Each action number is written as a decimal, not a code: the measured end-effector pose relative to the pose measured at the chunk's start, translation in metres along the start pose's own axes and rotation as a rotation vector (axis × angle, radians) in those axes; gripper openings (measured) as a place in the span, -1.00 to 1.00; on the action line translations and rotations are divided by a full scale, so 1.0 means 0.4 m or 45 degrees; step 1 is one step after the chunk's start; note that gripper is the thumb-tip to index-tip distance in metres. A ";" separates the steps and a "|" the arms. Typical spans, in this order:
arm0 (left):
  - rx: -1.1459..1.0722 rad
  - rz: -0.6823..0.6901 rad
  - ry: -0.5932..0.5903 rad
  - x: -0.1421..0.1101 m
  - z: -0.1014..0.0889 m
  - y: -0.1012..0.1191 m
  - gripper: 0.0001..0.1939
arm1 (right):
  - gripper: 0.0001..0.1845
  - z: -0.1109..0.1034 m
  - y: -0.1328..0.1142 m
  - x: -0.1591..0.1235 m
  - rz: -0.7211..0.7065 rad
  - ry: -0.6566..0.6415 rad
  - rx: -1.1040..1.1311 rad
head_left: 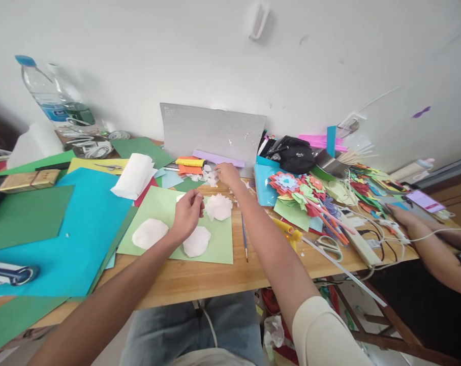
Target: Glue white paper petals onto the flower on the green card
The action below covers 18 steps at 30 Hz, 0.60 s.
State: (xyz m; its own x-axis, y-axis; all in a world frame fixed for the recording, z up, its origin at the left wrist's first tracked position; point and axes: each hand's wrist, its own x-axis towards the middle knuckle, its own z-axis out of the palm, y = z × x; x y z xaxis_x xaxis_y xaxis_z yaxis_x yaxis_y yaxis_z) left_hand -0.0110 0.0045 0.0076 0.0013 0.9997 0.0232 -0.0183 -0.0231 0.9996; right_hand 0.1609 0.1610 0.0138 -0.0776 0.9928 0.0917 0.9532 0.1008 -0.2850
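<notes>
My left hand (188, 213) is over a light green sheet of paper (220, 251), its fingers curled together; whatever may be inside them is hidden. Around it on the sheet are a rounded white paper piece (150, 234) to the left, another white paper piece (197, 242) below and a ruffled white paper flower (219, 207) to the right. Farther back, my right hand (229, 175) reaches beyond the sheet with fingers drawn together beside crumpled white paper scraps (210, 176). Anything in its fingertips is too small to make out. A thin blue brush (244, 236) lies right of the sheet.
Behind the hands, a grey board (211, 131) leans on the wall near a yellow cutter (190, 162). At right are paper flowers (285, 182), a yellow glue gun (291, 235) and scissors (329, 247). A blue sheet (89, 218) lies left; another person's arm (432, 239) rests far right.
</notes>
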 end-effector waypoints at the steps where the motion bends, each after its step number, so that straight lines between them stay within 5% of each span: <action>1: 0.002 0.000 0.005 0.001 0.000 -0.002 -0.74 | -0.70 0.006 0.001 0.007 0.006 -0.012 0.005; 10: 0.000 0.002 0.010 0.003 -0.004 0.002 -0.74 | -0.80 0.007 0.009 0.013 0.048 0.028 0.098; 18: -0.042 -0.016 0.024 0.012 -0.009 -0.002 -0.69 | -0.80 -0.057 0.000 -0.048 0.052 0.163 0.307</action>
State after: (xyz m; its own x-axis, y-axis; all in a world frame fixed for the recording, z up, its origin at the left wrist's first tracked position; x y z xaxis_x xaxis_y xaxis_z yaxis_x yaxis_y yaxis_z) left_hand -0.0145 0.0092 0.0070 -0.0172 0.9998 0.0098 -0.0512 -0.0107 0.9986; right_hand 0.1692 0.1404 0.0337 0.0115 0.9815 0.1909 0.8565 0.0888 -0.5085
